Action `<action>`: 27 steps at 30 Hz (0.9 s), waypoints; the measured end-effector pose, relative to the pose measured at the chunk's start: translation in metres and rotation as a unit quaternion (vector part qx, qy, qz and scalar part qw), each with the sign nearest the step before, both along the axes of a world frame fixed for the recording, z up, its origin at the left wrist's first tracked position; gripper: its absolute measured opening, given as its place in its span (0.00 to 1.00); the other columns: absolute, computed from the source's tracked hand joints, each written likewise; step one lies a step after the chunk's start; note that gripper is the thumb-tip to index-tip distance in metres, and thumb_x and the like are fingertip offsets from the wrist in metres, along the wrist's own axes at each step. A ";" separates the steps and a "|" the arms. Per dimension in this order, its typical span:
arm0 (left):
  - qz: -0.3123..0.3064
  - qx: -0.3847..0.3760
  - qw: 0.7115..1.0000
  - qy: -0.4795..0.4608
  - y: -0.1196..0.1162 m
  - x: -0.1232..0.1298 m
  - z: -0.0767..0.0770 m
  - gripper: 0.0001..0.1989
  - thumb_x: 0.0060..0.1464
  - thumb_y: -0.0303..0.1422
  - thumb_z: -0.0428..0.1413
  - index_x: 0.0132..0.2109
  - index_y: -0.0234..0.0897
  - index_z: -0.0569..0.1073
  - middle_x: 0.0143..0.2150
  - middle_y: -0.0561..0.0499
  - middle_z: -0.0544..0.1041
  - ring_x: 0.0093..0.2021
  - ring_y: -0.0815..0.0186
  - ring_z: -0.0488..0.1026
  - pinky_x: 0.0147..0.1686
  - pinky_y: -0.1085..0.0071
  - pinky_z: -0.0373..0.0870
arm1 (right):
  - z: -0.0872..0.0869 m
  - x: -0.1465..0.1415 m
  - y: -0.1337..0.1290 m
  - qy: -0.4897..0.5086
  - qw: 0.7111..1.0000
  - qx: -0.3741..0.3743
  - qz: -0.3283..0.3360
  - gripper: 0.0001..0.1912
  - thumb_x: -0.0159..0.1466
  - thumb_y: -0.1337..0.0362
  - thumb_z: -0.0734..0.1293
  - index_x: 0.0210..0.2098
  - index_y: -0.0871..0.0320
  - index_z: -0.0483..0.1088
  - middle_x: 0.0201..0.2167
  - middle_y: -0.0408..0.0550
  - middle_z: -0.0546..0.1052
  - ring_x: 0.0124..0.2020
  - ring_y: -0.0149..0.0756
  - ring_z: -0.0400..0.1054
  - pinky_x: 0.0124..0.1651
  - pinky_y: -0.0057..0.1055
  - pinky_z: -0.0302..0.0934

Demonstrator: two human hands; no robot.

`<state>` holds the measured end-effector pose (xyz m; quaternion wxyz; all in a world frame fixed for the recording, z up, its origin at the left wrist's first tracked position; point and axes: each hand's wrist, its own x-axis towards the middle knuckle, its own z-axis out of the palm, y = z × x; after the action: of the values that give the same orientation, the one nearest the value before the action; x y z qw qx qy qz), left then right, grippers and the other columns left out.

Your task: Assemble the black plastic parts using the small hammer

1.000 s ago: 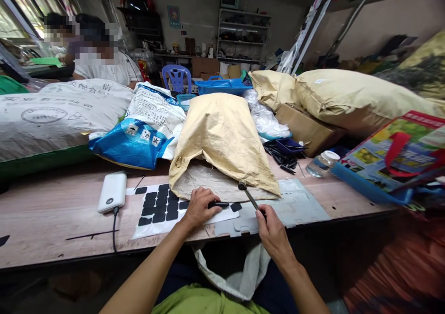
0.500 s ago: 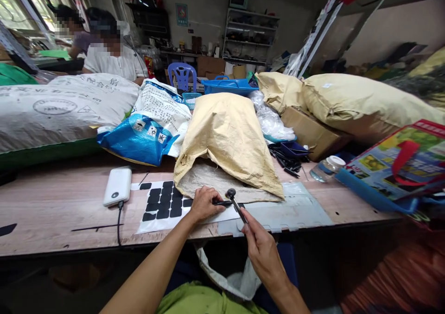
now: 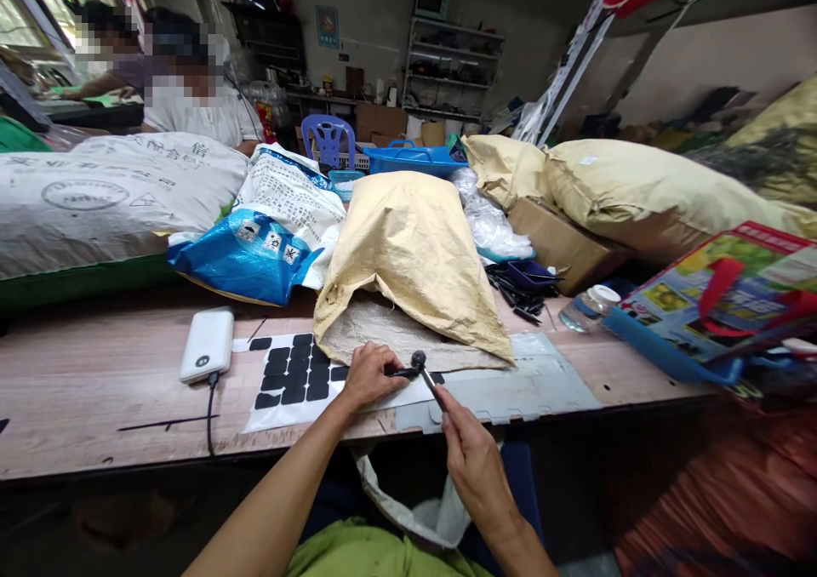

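Two hands (image 3: 468, 435), tool (image 3: 432, 386), black piece (image 3: 402, 373)

Along the workbench (image 3: 82, 398)'s front edge, from left to right, come a power bank (image 3: 208, 345), a sheet of adhesive pads (image 3: 295, 388) and a flat mat (image 3: 542, 381). Behind sheet and mat lies an open sack (image 3: 414, 237), its mouth towards that edge. Before the mouth, the left hand (image 3: 368, 377) has a rod (image 3: 402, 373); a tool (image 3: 432, 386) in the right hand (image 3: 471, 441) reaches its right end. Left of the open sack lies a second sack (image 3: 255, 245); right, a heap of parts (image 3: 511, 292), a jar (image 3: 588, 309), then a tray (image 3: 670, 351) bearing a carrier bag (image 3: 721, 279). A cardboard box (image 3: 565, 245) sits behind the heap.
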<state>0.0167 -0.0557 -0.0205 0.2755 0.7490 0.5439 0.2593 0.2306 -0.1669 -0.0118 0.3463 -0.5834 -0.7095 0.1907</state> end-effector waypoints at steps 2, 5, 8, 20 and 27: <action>0.000 0.004 1.000 0.000 0.000 -0.001 -0.001 0.08 0.50 0.40 0.66 0.36 0.43 0.80 0.38 0.53 0.81 0.47 0.58 0.69 0.51 0.59 0.56 | -0.002 0.001 -0.001 0.004 1.000 -0.008 0.002 0.23 0.73 0.62 0.56 0.65 0.51 0.68 0.55 0.49 0.78 0.56 0.38 0.74 0.59 0.35 0.69; -0.007 0.011 1.000 0.005 0.000 -0.003 -0.003 0.09 0.51 0.41 0.66 0.37 0.44 0.81 0.38 0.53 0.80 0.47 0.58 0.69 0.51 0.60 0.56 | -0.001 0.008 0.002 -0.002 0.999 -0.004 -0.034 0.22 0.73 0.60 0.57 0.63 0.54 0.70 0.57 0.50 0.77 0.57 0.39 0.73 0.59 0.34 0.68; -0.026 0.017 1.000 -0.001 0.000 -0.006 -0.005 0.10 0.53 0.42 0.65 0.40 0.45 0.81 0.39 0.53 0.80 0.48 0.57 0.68 0.51 0.59 0.57 | 0.005 0.023 0.009 -0.060 0.993 0.009 -0.103 0.21 0.73 0.59 0.57 0.61 0.55 0.71 0.55 0.51 0.78 0.53 0.40 0.74 0.53 0.33 0.69; -0.053 0.032 0.998 0.011 0.000 -0.009 -0.006 0.09 0.60 0.41 0.60 0.45 0.47 0.81 0.42 0.52 0.80 0.49 0.57 0.67 0.51 0.58 0.56 | -0.003 0.042 0.034 -0.295 0.931 0.125 -0.172 0.16 0.67 0.70 0.62 0.49 0.53 0.76 0.39 0.52 0.74 0.39 0.41 0.64 0.42 0.37 0.55; -0.074 0.056 0.995 0.025 -0.001 -0.010 -0.008 0.11 0.62 0.42 0.59 0.47 0.46 0.81 0.42 0.51 0.79 0.49 0.58 0.67 0.51 0.59 0.55 | 0.023 0.012 0.054 -0.208 0.975 0.062 0.042 0.22 0.68 0.61 0.67 0.60 0.55 0.67 0.48 0.53 0.72 0.50 0.44 0.65 0.53 0.37 0.61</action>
<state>0.0069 -0.0568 -0.0287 0.2383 0.8075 0.4784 0.2495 0.2427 -0.1128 0.0116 0.2181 -0.5571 -0.8006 0.0348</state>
